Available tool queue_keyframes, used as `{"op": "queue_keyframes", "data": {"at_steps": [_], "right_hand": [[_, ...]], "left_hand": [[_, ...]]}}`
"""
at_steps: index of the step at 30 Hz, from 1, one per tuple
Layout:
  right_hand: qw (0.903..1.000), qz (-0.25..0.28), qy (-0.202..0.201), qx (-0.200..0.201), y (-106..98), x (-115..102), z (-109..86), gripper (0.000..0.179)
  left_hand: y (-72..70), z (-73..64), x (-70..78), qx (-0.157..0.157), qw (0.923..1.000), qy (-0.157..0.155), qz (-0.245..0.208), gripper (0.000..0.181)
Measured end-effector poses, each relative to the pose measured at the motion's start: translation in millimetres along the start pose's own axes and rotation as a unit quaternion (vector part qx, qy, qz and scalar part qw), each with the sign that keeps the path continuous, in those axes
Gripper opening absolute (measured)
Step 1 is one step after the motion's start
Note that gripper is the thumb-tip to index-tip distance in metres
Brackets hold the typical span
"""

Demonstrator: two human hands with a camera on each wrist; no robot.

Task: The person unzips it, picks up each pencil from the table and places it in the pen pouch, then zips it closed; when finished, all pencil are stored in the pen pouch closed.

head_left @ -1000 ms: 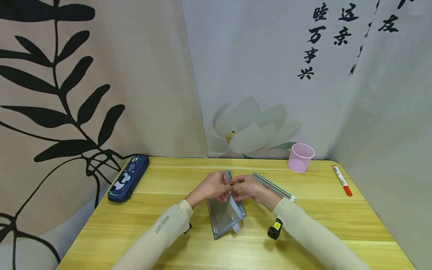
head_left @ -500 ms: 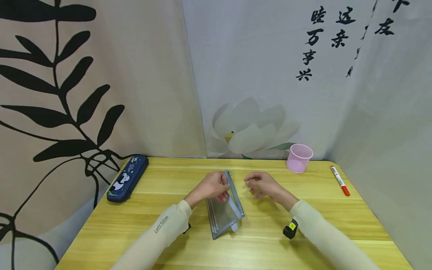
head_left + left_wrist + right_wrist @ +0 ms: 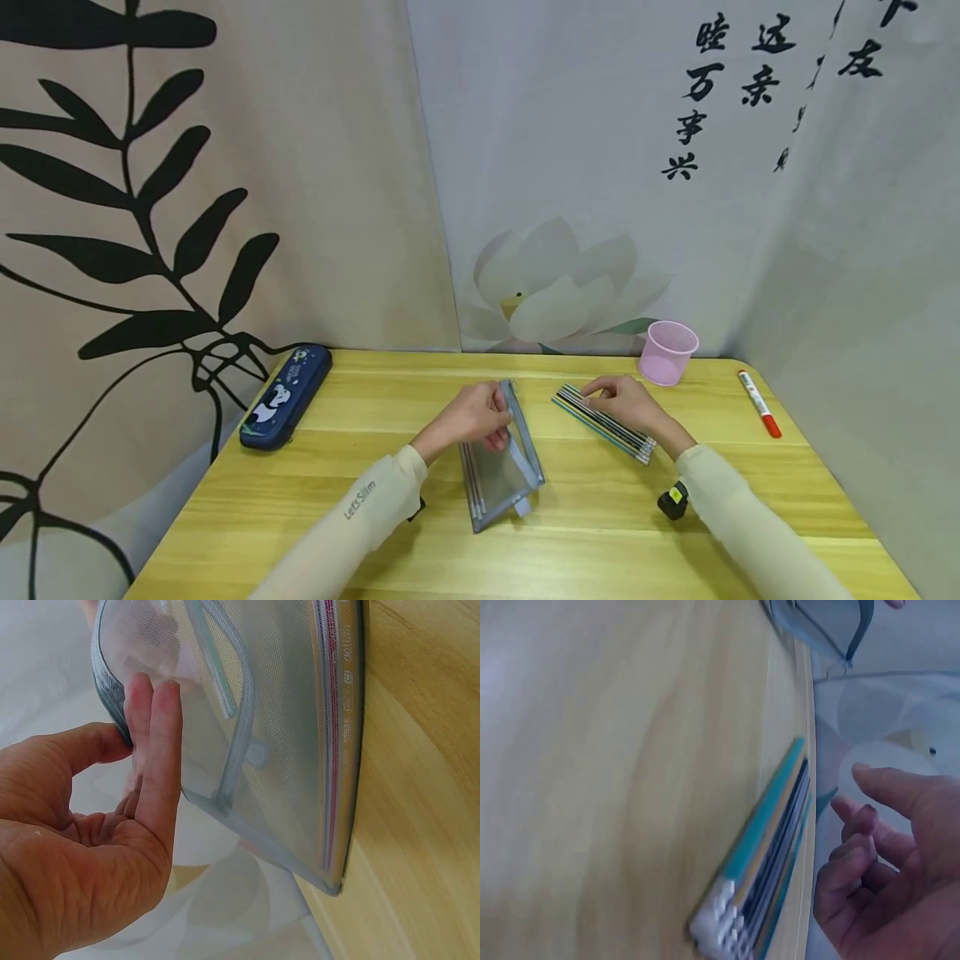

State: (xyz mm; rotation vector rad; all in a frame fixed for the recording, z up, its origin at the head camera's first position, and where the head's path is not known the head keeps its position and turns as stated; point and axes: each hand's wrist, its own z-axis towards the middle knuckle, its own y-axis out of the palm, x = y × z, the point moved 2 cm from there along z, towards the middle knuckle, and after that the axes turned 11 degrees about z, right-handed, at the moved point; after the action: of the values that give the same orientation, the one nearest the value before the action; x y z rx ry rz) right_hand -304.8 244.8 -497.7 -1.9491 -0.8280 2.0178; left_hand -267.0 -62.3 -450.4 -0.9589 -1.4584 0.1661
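My left hand (image 3: 471,414) pinches the upper edge of a grey mesh zip pouch (image 3: 498,485), thumb on one side and fingers on the other. In the left wrist view the pouch (image 3: 289,761) stands tilted, its mouth parted, with several pencils (image 3: 328,750) lying along one side inside. To its right, a bundle of striped pencils (image 3: 600,427) with pale ends rests on the table. My right hand (image 3: 626,402) is over the bundle's far side. In the right wrist view its fingers (image 3: 840,879) are loosely bent beside the pencils (image 3: 761,847), holding nothing.
A navy pencil case (image 3: 286,397) with a cartoon print lies at the table's left edge. A pink cup (image 3: 667,353) stands at the back right, and a red-capped white marker (image 3: 760,403) lies near the right edge. Printed curtains (image 3: 360,167) hang behind the wooden table (image 3: 337,517).
My right hand has moved right, away from the pouch and over to the pencils, which its arm hid half a second ago. My left hand and the pouch stay in place.
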Motion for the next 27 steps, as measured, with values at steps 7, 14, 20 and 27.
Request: {"op": "queue_keyframes", "data": {"at_steps": [7,14,20,27], "right_hand": [[0.9996,-0.021,0.006,0.019,-18,13,-0.8,0.034],[0.9995,0.003,-0.013,-0.03,-32,32,3.9,0.034],[0.9933,0.083,-0.015,-0.079,-37,43,3.3,0.033],[0.9935,0.074,-0.024,-0.084,-35,46,5.6,0.03]], "left_hand": [[0.9,0.9,1.2,0.001,1.0,-0.004,0.0,0.009],[0.7,-0.6,1.8,0.001,1.0,-0.003,0.002,0.008],[2.7,0.5,1.7,0.0,1.0,-0.005,0.006,0.008],[1.2,1.0,2.3,-0.005,1.0,-0.004,0.006,0.008]]}}
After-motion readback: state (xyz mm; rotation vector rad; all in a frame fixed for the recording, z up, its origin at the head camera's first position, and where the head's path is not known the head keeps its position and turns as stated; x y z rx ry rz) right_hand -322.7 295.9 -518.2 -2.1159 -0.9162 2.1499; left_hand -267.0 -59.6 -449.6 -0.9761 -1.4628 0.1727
